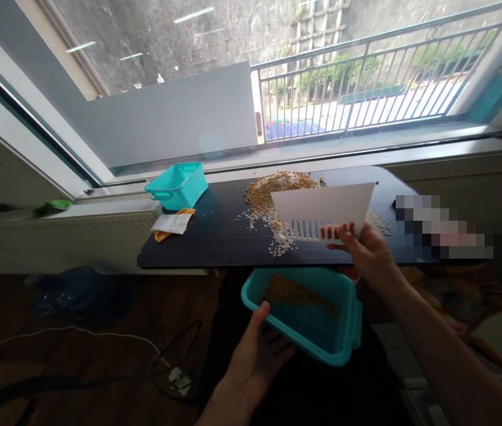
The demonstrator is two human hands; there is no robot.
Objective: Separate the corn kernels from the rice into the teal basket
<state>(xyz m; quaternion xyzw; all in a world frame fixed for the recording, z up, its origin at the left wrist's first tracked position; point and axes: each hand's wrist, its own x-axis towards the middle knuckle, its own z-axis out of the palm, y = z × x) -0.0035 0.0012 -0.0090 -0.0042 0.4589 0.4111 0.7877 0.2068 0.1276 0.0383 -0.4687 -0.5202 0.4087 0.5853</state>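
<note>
My left hand [257, 355] grips the near side of a teal plastic basin [351, 319], thumb over the rim and fingers beneath. Yellowish-brown beans [289, 291] lie inside it, mostly toward its far left side. Above the tabletop, my right hand [369, 251] is closed on the slotted lower edge of a thin white sheet [324, 204], fingers showing through the slots. Behind that sheet, and partly hidden by it, is a heap of beans mixed with white grains [280, 183]. Loose white grains [282, 244] are scattered at the heap's near side.
On the dark tabletop [215, 242], a second teal basin [184, 186] stands at the back left, beside a white and orange cloth-like item [173, 223]. A blurred-out object [444, 228] lies at the right. A window with a railing [366, 89] is behind. A power strip [180, 380] rests on the floor.
</note>
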